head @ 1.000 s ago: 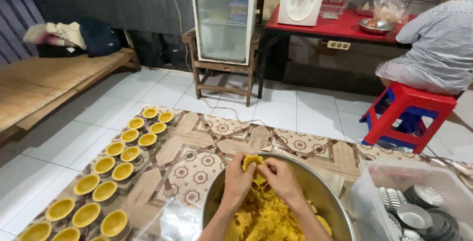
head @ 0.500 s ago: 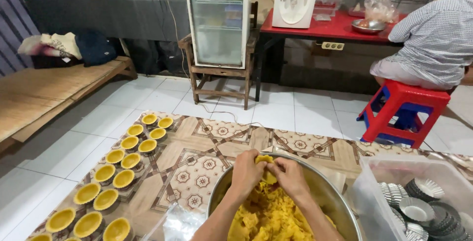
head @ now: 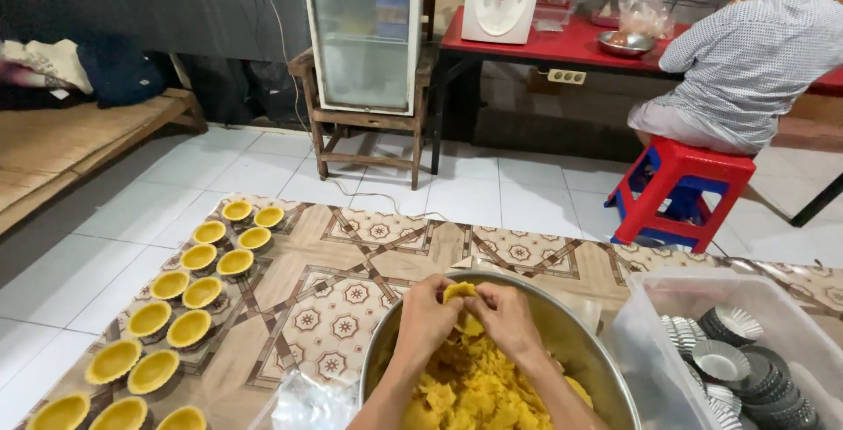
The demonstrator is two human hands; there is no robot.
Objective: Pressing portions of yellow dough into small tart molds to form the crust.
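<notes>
Both my hands meet over a large metal bowl (head: 590, 351) full of crumbly yellow dough (head: 474, 390). My left hand (head: 424, 314) and my right hand (head: 504, 316) pinch a small lump of yellow dough (head: 460, 293) between their fingertips, just above the heap. The bowl stands on a patterned mat (head: 351, 272) on the floor.
Two rows of dough-lined tart tins (head: 189, 294) run along the mat's left edge. A clear plastic tub (head: 667, 307) of empty fluted tins (head: 720, 360) sits at right. Beyond: a glass-door fridge (head: 364, 30), a red table (head: 562, 43), a person seated on a red stool (head: 680, 188).
My hands have stayed over the bowl, working the lump of dough. The view has tilted slightly, showing more of the room behind.
</notes>
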